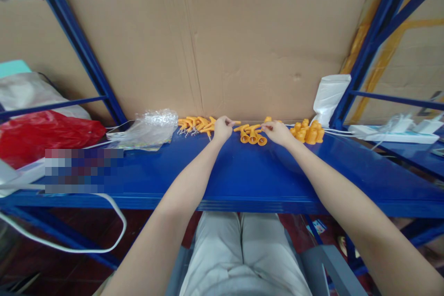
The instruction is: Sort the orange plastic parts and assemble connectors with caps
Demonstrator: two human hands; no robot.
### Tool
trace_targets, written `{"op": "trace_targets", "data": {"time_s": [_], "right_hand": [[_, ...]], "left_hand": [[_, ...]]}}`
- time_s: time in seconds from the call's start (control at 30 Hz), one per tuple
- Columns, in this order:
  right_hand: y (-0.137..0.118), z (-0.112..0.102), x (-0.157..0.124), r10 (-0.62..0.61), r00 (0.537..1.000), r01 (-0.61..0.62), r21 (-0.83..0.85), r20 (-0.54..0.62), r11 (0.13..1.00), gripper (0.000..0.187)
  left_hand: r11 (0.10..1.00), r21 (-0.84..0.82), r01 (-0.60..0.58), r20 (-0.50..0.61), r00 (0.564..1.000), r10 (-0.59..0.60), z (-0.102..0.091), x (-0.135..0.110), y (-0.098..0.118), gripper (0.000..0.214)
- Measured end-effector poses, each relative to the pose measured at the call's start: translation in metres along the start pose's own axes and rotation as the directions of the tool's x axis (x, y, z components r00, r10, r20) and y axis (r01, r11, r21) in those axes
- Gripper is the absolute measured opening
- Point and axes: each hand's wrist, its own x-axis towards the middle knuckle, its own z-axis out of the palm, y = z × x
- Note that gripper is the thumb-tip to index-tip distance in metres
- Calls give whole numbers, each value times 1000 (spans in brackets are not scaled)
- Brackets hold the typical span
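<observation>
My left hand is closed in a pinch, with the end of an orange corkscrew handle jutting from its fingertips. To its left lies a pile of orange corkscrew handles with bare metal spirals pointing toward me. Between my hands, several orange bell-shaped pieces with handles lie in a row, open ends facing me. My right hand has its fingertips together beside the rightmost of these; what they grip is hidden. Right of that hand stands a group of orange hollow bodies.
Clear plastic bags lie left of the handles. A cardboard sheet backs the blue shelf. A white pouch and a power strip are at right. A red bag and a white cable are at left.
</observation>
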Motion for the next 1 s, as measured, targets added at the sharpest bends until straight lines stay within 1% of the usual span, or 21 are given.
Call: {"op": "trace_targets", "data": {"time_s": [0.07,0.17,0.23,0.33,0.37,0.43,0.6,0.7,0.77,0.83,0.9,0.97,1.0], "right_hand": [[-5,1,1,-16,999,18,58,-46,998,32],[-13,3,2,-38,995,60,258,-89,964,33],[-18,4,1,-27,995,68,429,-101,901,37],[-25,3,-1,54,995,10,627,-83,779,45],[-27,2,-2,81,994,-16,663,-67,748,45],[-30,1,-3,101,994,-50,699,-32,714,41],[-34,-1,-5,132,991,-87,695,-11,713,29],[-35,-2,-5,186,982,-130,696,-5,706,27],[-35,-3,-5,229,972,-188,728,44,659,30],[-36,-3,-6,243,962,-244,786,123,568,35],[-37,-4,-7,212,957,-276,842,197,464,39],[-40,-5,-8,176,956,-288,880,237,378,39],[-41,-5,-8,168,954,-292,893,247,343,38]], "left_hand": [[996,-63,-57,-11,998,56,6,-4,7,23],[969,-142,-200,-15,980,200,15,-13,19,21],[934,-185,-305,-17,952,307,21,-20,27,20],[888,-227,-401,-1,912,411,27,-30,33,22],[877,-237,-418,9,902,432,28,-32,34,22],[861,-248,-444,25,885,464,30,-36,34,23],[820,-220,-528,7,840,542,31,-36,31,24],[771,-195,-607,-17,788,616,28,-33,28,25],[728,-181,-661,-26,743,668,28,-32,27,25],[678,-174,-715,-23,691,723,28,-33,26,23],[625,-172,-762,-10,635,772,29,-34,26,21],[582,-169,-796,1,590,807,30,-36,27,20],[567,-164,-807,4,574,819,30,-37,27,19]]}}
